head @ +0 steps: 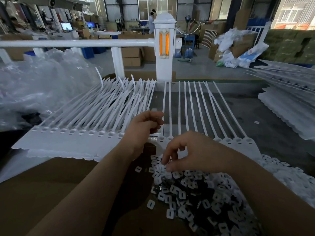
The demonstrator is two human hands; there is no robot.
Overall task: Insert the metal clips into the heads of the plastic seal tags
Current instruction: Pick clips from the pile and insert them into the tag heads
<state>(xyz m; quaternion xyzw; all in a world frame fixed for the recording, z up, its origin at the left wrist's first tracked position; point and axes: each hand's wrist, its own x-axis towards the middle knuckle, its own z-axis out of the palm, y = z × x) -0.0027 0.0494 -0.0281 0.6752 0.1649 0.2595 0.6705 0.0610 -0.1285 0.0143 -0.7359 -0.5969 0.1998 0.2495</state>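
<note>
Clips (196, 193) lie heaped nearest the camera, a loose pile of small white pieces with slots, spread over brown cardboard (51, 184) at the near right of the work surface. More of them trail along the surface's right edge.

Just beyond the pile, the right hand (185, 154) hangs over its far edge with the fingers curled down. Thumb and fingertips (164, 161) touch the topmost pieces in a loose pinch; whether 1 clip is already caught between them, I cannot tell.

The left hand (144, 123) hovers farther in, fingers bent and close together over the straps near the heads. It seems to steady 1 strap, but the contact is too small to confirm.

Seal tags (196, 108) lie side by side, straps running toward the far edge and heads in a row toward the near edge. The left sheet (76, 133) shows open square sockets in its heads; the heads at the right corner (238, 140) show slots.

Risks, as I judge them: the pinch could lift 2 clips stuck together, or none, since the pieces overlap and interlock. A clip turned the wrong way could jam in a socket or sit crooked. Pressing without a firm hold on the strap could slide the sheet and skip a head. A brush of the wrist could scatter clips off the cardboard.
</note>
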